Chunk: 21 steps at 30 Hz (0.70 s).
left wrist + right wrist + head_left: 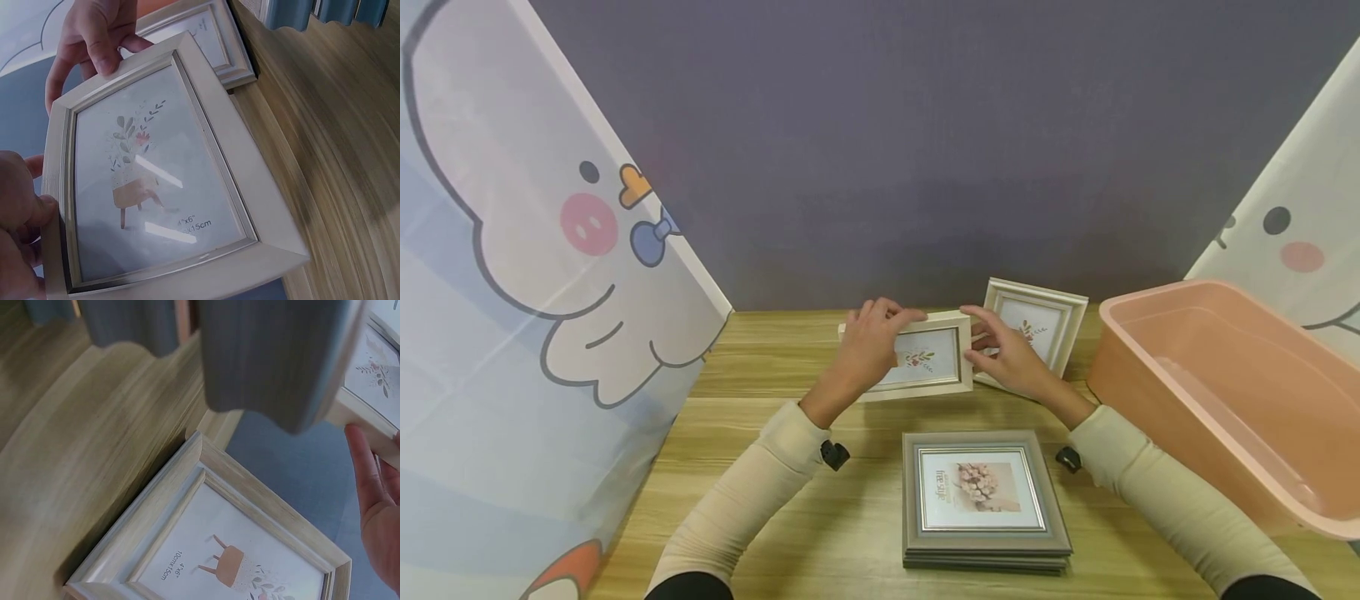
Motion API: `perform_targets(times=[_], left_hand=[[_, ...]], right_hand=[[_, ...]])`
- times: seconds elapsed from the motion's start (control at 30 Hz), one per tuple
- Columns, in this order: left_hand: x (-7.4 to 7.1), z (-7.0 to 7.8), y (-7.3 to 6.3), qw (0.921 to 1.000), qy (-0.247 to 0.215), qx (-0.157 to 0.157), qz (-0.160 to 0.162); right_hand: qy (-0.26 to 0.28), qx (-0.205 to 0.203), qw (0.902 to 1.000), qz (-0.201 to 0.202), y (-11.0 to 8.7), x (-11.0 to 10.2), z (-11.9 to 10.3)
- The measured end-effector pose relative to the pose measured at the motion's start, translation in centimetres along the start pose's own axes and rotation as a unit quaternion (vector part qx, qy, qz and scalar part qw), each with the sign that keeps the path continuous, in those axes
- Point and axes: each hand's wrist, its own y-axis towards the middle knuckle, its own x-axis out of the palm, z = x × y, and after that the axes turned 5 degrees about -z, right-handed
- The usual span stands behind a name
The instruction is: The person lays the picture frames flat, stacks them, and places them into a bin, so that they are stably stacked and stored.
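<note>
Both hands hold a cream picture frame (934, 357) with a small plant print, raised and tilted above the wooden table. My left hand (867, 343) grips its left part, with fingers over the upper edge. On the opposite short side, my right hand (1013, 360) pinches the border; in the left wrist view that thumb (106, 61) lies on the rim. A second cream frame (244, 537) stands tilted behind the right hand, its print showing a stool-like shape with leaves. Nearer me lies a stack of brown-grey frames (981, 492), the top one with a flower picture.
A pink plastic bin (1157, 379) stands at the right of the table (775, 367). A dark grey panel (887, 150) rises at the back. Cartoon-printed sheets (535, 275) hang on both sides.
</note>
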Motion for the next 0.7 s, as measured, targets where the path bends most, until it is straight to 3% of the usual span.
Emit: perform_targets(times=[0.33, 0.7], left_hand=[[0.3, -0.5, 0.2, 0.9995, 0.001, 0.025, 0.019], [0.0, -2.3, -0.4, 0.9966, -0.013, 0.042, 0.07]], right_hand=[[0.024, -0.006, 0.9995, 0.02, -0.2, 0.0, 0.2], [0.023, -0.019, 0.9987, 0.042, -0.8, -0.4, 0.4]])
